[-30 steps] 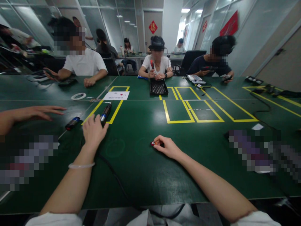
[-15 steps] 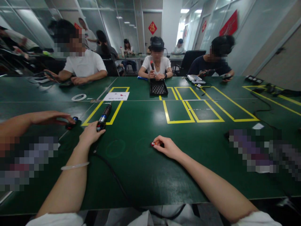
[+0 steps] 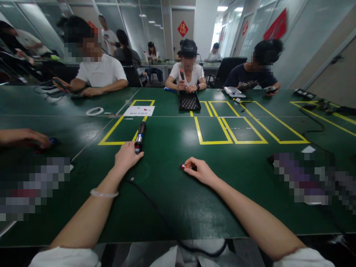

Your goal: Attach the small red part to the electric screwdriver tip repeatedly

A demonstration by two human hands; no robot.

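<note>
In the head view, my left hand [image 3: 126,157] is closed around the near end of a black cylindrical tool [image 3: 140,133] with a silver and blue band. The tool lies pointing away from me, its far part over the right strip of a yellow taped outline. Slightly right of the table's middle, my right hand [image 3: 201,170] rests with its fingers pinched on a small red and white piece [image 3: 183,167]. The fingers cover most of that piece, so its kind does not show.
A black cable [image 3: 150,202] runs from near my left wrist over the table edge. At the left, another person's hand [image 3: 30,139] is at a blue and red object. Yellow taped outlines [image 3: 217,142], a white paper [image 3: 139,111], a tape ring [image 3: 94,111] and a black tray [image 3: 189,102] lie farther back.
My left hand has slid to the right, carrying the black cylindrical tool along. The neighbour's hand and the blue and red object have shifted left. My right hand has hardly moved.
</note>
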